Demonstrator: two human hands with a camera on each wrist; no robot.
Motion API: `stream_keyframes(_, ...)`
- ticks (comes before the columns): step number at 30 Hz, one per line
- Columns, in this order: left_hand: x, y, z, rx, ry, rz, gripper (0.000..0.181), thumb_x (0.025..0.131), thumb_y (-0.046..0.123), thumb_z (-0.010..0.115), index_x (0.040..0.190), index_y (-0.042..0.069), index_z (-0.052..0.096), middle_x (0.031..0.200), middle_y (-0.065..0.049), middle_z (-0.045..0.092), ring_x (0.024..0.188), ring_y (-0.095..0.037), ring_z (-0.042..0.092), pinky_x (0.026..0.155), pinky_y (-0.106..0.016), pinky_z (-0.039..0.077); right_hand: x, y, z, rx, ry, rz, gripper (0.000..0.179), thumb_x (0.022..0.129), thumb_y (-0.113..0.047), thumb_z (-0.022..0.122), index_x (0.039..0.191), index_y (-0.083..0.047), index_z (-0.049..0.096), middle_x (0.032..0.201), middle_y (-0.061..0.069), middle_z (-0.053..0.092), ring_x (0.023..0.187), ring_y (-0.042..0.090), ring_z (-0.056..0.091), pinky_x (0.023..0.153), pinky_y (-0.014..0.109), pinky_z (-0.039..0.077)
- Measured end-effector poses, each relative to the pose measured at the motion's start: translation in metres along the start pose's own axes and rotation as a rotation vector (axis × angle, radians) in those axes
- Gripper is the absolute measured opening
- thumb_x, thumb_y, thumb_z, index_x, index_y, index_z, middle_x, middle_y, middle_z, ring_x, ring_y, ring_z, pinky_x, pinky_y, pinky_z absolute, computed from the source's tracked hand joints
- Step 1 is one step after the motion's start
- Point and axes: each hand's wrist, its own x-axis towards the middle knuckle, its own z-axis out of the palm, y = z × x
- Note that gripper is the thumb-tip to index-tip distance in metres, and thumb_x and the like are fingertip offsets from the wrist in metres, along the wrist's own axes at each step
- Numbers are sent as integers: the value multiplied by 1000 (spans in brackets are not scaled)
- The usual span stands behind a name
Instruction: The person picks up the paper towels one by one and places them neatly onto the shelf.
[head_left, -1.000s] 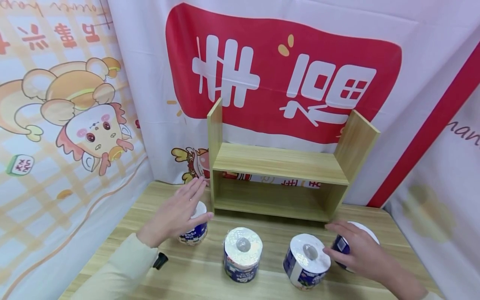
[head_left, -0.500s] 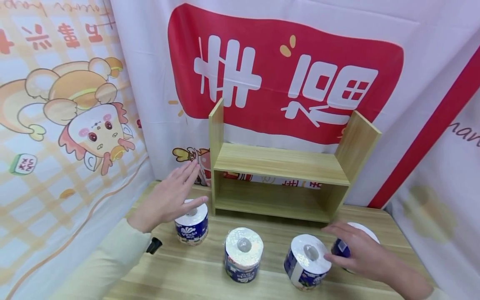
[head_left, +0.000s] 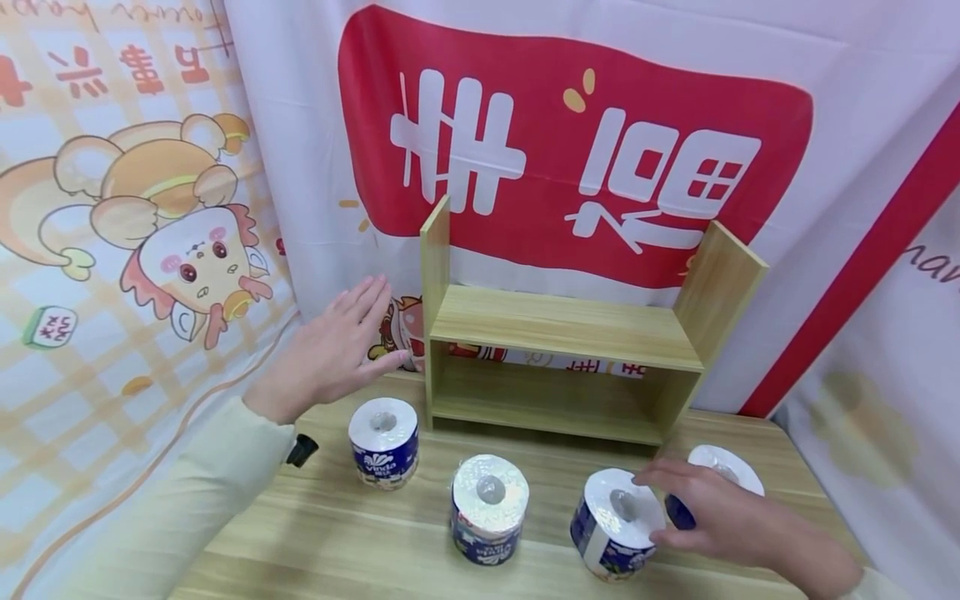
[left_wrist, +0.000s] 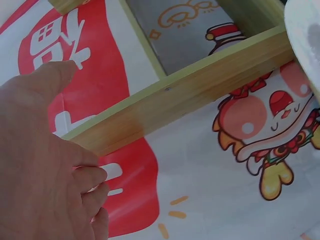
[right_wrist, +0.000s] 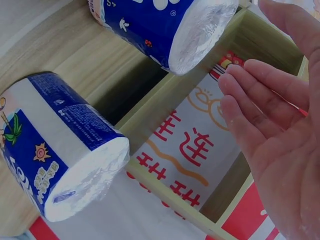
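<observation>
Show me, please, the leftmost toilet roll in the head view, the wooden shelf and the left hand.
Leftmost toilet roll (head_left: 384,457): head view, front of its wrapper.
Wooden shelf (head_left: 566,327): head view, top of its upper board.
Left hand (head_left: 327,354): head view, back of the hand.

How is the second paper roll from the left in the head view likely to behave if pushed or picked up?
The paper roll stands upright on a flat end, so a low push would probably slide it rather than roll it. Its shiny wrap may feel slippery. The recessed core suggests it is likely light, perhaps squeezable.
</observation>
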Motion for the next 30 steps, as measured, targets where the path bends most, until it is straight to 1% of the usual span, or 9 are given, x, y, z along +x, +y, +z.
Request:
stream_keyframes(3, 4, 1, -11, 19, 22, 5, 97, 103, 62, 52, 168, 1, 13, 178, -20, 13, 166, -40, 12, 134, -55, 18, 2, -2, -2, 35, -72, 27, 53, 85, -46, 86, 125, -13, 73, 123, -1, 73, 108, 20, 73, 85, 40, 65)
stream_keyframes(6, 9, 2, -22, 32, 45, 13, 97, 103, 60, 53, 169, 1, 13, 178, -20, 12, 166, -40, 11, 134, -55, 18, 4, -4, -3, 57, -125, 54, 53, 86, -46, 85, 127, -14, 72, 125, 1, 73, 110, 23, 73, 88, 42, 65)
stream_keyframes(10, 15, 3, -35, 37, 68, 26, 98, 104, 60, 52, 169, 3, 8, 179, -18, 9, 167, -39, 8, 135, -55, 17, 6, -5, -2, 70, -139, 36, 52, 86, -43, 86, 126, -13, 73, 125, 3, 73, 110, 25, 73, 87, 42, 65)
stream_keyframes(15, 24, 5, -49, 54, 89, 39, 99, 103, 60, 54, 170, 6, 5, 179, -17, 7, 167, -38, 8, 134, -56, 17, 9, -4, -4, 102, -196, 65, 52, 86, -43, 86, 126, -12, 73, 126, 4, 73, 113, 26, 72, 90, 44, 65)
stream_keyframes(17, 28, 6, -53, 63, 100, 44, 99, 102, 59, 55, 170, 6, 7, 179, -17, 9, 167, -38, 9, 134, -56, 18, 10, -4, -4, 107, -204, 63, 52, 86, -43, 86, 126, -12, 73, 126, 4, 73, 113, 26, 72, 90, 44, 65)
stream_keyframes(21, 35, 8, -58, 69, 118, 54, 98, 101, 56, 58, 170, 5, 9, 179, -18, 11, 166, -39, 10, 134, -56, 18, 10, -3, -3, 101, -197, 31, 51, 85, -41, 87, 124, -11, 73, 124, 5, 73, 111, 25, 72, 89, 43, 65)
stream_keyframes(25, 41, 9, -61, 72, 129, 63, 98, 102, 55, 58, 170, 4, 10, 179, -17, 11, 166, -38, 10, 135, -56, 17, 11, -2, -3, 107, -228, 47, 51, 84, -41, 87, 124, -13, 73, 124, 4, 74, 111, 24, 72, 89, 43, 65)
stream_keyframes(30, 50, 10, -63, 84, 143, 72, 95, 102, 54, 58, 170, 4, 13, 179, -17, 12, 167, -37, 11, 134, -55, 19, 14, -1, -4, 134, -270, 66, 50, 85, -42, 87, 123, -13, 74, 123, 5, 74, 112, 25, 72, 89, 44, 65)
